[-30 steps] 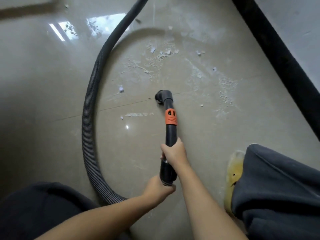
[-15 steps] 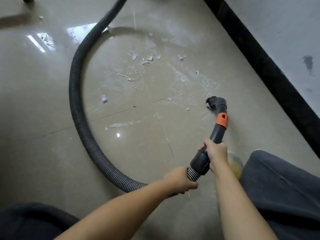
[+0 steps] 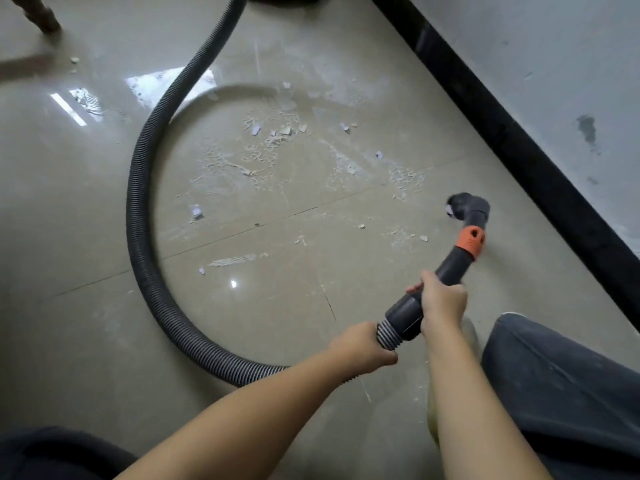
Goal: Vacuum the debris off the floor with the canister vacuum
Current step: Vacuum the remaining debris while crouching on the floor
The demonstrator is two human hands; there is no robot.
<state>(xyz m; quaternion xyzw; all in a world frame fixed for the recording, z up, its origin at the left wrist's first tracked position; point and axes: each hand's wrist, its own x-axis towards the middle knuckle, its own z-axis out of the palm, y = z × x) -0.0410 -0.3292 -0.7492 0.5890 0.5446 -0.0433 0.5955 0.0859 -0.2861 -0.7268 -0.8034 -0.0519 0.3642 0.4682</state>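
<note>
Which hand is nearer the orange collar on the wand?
Right. The right hand grips the wand just below the orange collar; the left hand holds the ribbed hose end, farther back.

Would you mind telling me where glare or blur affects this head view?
Head view: window glare on the glossy floor at upper left, a small bright spot mid-frame; the nozzle is slightly motion-blurred; the baseboard bows from wide-angle distortion.

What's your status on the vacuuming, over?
Left hand grips hose end; right hand grips wand. Nozzle near the baseboard. Debris left mid-floor, inside hose loop.
</note>
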